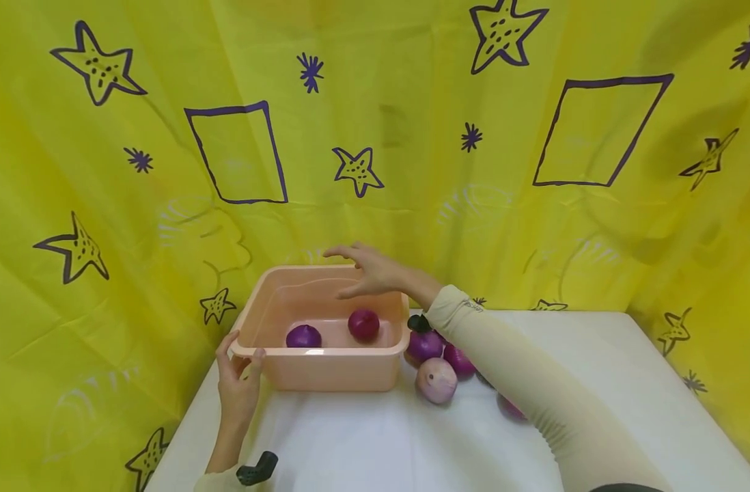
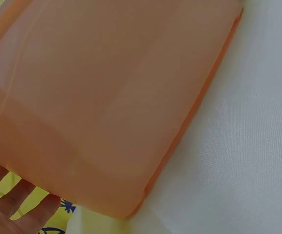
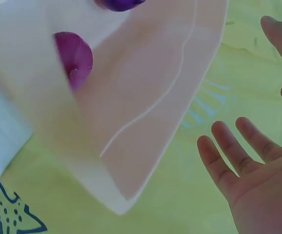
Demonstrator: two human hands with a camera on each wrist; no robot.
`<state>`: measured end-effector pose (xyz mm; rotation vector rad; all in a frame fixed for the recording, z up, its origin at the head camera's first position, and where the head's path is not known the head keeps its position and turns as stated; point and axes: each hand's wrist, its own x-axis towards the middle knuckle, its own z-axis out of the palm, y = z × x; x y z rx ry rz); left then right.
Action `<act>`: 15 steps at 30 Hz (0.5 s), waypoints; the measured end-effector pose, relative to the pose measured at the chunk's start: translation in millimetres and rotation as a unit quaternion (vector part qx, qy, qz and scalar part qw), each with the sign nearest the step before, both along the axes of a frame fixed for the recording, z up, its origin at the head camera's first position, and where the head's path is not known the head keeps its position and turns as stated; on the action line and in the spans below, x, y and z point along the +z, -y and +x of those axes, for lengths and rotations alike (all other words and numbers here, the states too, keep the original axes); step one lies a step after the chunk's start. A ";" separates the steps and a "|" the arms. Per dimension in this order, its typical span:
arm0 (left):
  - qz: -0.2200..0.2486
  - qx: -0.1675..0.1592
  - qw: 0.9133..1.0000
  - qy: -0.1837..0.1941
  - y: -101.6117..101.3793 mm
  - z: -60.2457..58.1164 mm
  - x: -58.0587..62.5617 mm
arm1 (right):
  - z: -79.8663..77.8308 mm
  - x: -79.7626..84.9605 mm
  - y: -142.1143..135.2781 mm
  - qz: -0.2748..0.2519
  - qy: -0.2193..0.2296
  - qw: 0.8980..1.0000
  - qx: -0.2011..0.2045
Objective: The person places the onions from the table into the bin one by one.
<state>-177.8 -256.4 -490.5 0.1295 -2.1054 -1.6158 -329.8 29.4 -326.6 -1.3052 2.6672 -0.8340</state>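
Observation:
A peach-coloured plastic basin (image 1: 332,370) stands on the white table, holding a purple onion (image 1: 304,335) and a redder onion (image 1: 364,325). At its front left corner my left hand (image 1: 238,393) grips the basin, thumb by the front rim and fingers along the left side. Some of those fingers (image 2: 38,212) show against the basin wall in the left wrist view. Above the basin's back right part is my right hand (image 1: 375,271), its fingers spread and holding nothing. In the right wrist view the right hand (image 3: 268,190) appears beside the basin's rim, apart from it.
Right of the basin lie a pale onion (image 1: 437,380), purple onions (image 1: 425,348) and another onion (image 1: 510,408) partly behind my right sleeve (image 1: 535,383). A yellow curtain (image 1: 406,171) with stars hangs behind the table (image 1: 350,444) and at its sides.

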 end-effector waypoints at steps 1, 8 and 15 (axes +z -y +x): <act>0.001 0.000 1.000 -0.001 0.0 0.0 0.0 | 1.5 1.1 -2.0 0.001 -0.001 1.000 0.003; 0.000 -0.004 1.000 -0.006 0.7 -1.0 -0.2 | 9.8 6.8 -20.8 -0.011 -0.001 1.000 0.002; 0.002 -0.008 1.000 -0.009 1.5 0.0 1.7 | 10.3 4.8 -45.2 -0.034 -0.010 0.999 -0.003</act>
